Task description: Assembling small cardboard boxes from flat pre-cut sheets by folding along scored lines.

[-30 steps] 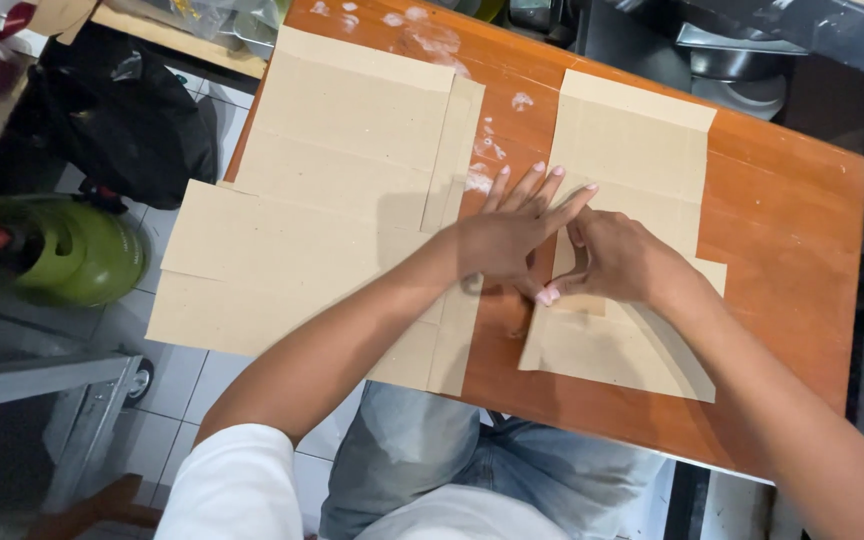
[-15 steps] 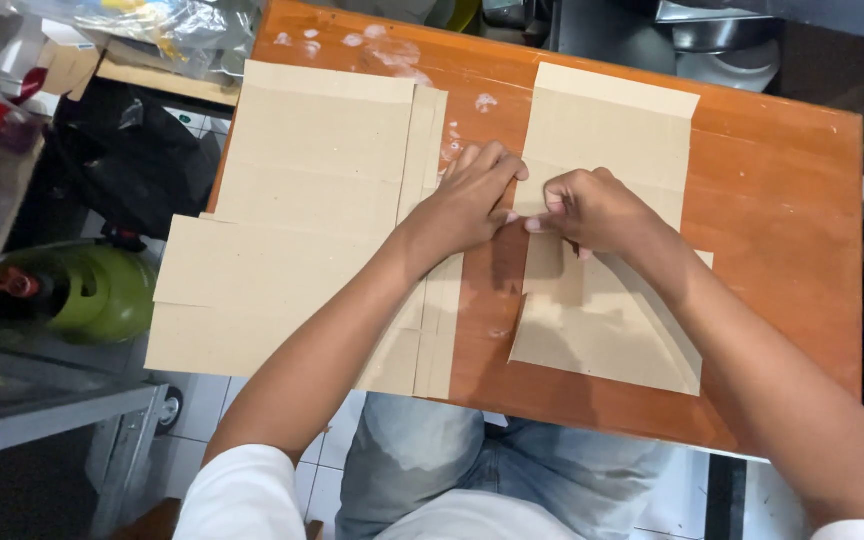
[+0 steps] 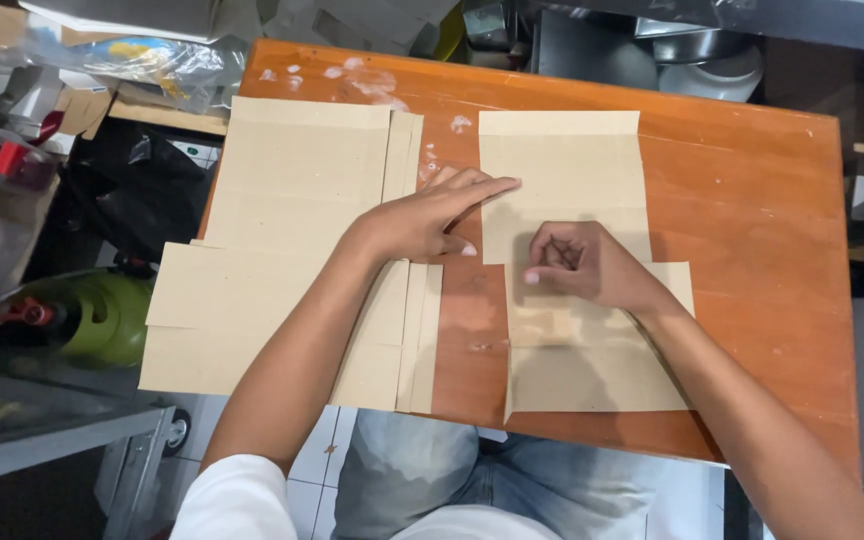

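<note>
On the desk (image 3: 752, 200), left hand (image 3: 422, 215) lies flat, fingers toward 2 o'clock onto a blank (image 3: 572, 170); right hand (image 3: 582, 265) presses it, clenched; stack (image 3: 292, 200) at 9 o'clock.

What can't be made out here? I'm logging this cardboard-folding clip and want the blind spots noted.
Head view only:
- Part of the single cardboard blank is hidden under the right hand.
- The right hand's curled fingertips hide whether they pinch anything.
- How many sheets are in the cardboard stack is unclear: only offset edges show, and the left hand and forearm cross it.
- The green cylinder is partly hidden behind the stack's overhang.
</note>
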